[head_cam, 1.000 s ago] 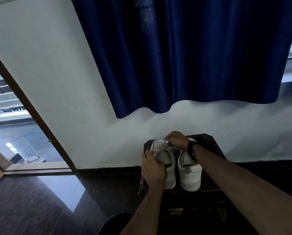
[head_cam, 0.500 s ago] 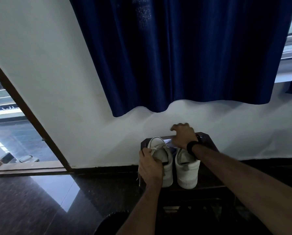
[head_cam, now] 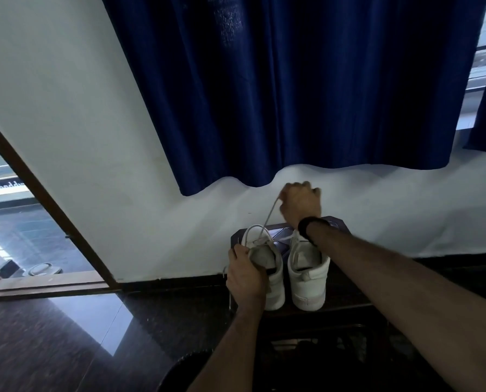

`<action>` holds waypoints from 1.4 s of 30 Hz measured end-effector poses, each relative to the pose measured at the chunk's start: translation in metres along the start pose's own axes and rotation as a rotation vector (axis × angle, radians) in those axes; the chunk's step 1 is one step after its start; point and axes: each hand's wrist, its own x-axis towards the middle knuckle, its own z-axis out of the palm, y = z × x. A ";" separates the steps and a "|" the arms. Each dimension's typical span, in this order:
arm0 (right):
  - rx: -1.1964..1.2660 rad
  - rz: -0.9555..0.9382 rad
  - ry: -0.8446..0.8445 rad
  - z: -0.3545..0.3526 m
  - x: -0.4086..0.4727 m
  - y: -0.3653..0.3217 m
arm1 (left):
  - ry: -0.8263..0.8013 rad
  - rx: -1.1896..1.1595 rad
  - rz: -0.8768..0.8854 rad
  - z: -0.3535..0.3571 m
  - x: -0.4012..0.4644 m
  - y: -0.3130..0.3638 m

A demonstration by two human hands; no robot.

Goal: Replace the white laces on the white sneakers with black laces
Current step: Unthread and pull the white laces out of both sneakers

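Now the pair of white leather sneakers point(head_cam: 289, 275) stands on a dark low stool point(head_cam: 337, 222), the left sneaker gripped at its collar under the left hand point(head_cam: 246, 275). Above it, the right hand point(head_cam: 301, 203) pinches the soft white lace point(head_cam: 270, 219), drawn taut. Light and limp, it probably pulls best near the eyelet. Half a second ago that hand sat lower, at the toes.
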 end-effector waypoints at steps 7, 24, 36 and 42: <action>0.264 -0.460 -0.358 0.012 -0.016 -0.006 | -0.149 0.100 0.018 -0.007 0.008 0.001; 0.104 0.097 0.054 -0.010 0.013 0.034 | -0.263 0.091 0.108 -0.016 0.021 -0.005; -0.156 -0.682 -0.287 0.009 -0.026 -0.029 | -0.215 0.012 0.052 -0.017 0.019 -0.013; 0.097 -0.523 -0.244 -0.009 -0.004 -0.004 | -0.171 -0.011 0.014 -0.015 0.013 -0.011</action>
